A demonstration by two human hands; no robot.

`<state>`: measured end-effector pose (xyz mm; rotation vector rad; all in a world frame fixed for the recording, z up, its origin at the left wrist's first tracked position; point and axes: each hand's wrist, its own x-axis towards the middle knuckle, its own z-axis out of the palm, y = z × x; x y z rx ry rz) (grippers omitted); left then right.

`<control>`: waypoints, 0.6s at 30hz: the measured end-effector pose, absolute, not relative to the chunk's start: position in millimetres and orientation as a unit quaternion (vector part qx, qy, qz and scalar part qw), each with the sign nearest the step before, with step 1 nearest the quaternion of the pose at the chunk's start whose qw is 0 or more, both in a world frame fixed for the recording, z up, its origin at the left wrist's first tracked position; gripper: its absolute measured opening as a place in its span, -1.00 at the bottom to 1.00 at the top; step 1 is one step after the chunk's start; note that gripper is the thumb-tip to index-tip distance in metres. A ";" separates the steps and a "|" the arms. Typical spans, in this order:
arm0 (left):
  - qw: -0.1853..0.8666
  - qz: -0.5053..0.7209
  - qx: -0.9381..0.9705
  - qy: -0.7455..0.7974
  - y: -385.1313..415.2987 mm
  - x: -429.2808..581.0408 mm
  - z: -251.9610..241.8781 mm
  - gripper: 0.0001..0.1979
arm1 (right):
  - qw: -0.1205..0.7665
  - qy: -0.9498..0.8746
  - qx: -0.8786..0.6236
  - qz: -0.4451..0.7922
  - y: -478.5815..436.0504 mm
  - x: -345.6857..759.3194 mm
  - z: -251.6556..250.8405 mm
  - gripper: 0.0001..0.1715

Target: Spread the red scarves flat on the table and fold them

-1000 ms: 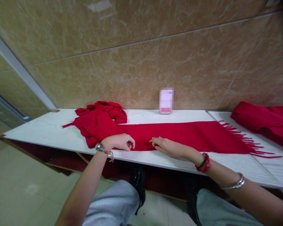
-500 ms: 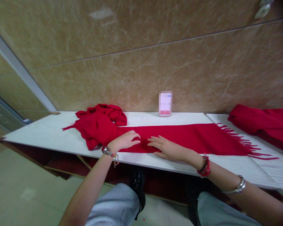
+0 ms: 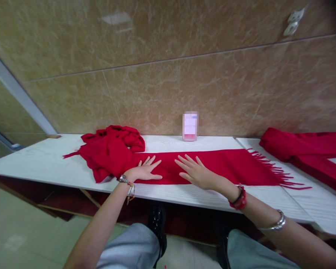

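Observation:
A red scarf (image 3: 226, 167) lies along the white tabletop, its right part spread flat with the fringe pointing right. Its left part is bunched in a loose heap (image 3: 109, 153). My left hand (image 3: 143, 170) rests on the flat cloth beside the heap, fingers spread. To its right, my right hand (image 3: 196, 172) lies on the same stretch of cloth, also with fingers apart. A strip of red fabric shows between the two hands. Neither hand grips the cloth.
Another red cloth (image 3: 299, 144) lies folded at the right end of the white tabletop (image 3: 36, 155). A blurred upright phone-like object (image 3: 190, 127) leans by the tiled wall (image 3: 156, 93). Dark shelving (image 3: 64, 201) sits under the top. A white fitting (image 3: 293, 22) is on the wall.
Both hands have spread their fingers and flattened on the scarf. The whole view has shifted slightly, so things appear a little farther left. The scarf lies much the same.

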<state>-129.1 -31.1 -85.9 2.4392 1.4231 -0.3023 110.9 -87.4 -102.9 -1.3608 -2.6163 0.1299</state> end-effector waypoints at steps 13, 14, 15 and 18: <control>0.099 -0.075 0.851 0.511 -26.8 -101.3 -107.4 -0.26 | 0.006 -0.871 -0.486 -0.075 -90.5 173.5 -135.3 -0.53; 0.104 -0.079 0.850 0.510 -26.9 -101.0 -105.2 -0.25 | -0.002 -0.868 -0.488 -0.087 -92.3 188.7 -137.2 -0.55; 0.107 -0.083 0.850 0.509 -26.9 -100.6 -103.3 -0.25 | -0.007 -0.862 -0.498 -0.097 -94.2 203.9 -139.1 -0.56; 0.113 -0.092 0.846 0.513 -26.9 -99.0 -99.9 -0.23 | -0.019 -0.830 -0.547 -0.106 -100.5 246.2 -144.2 -0.57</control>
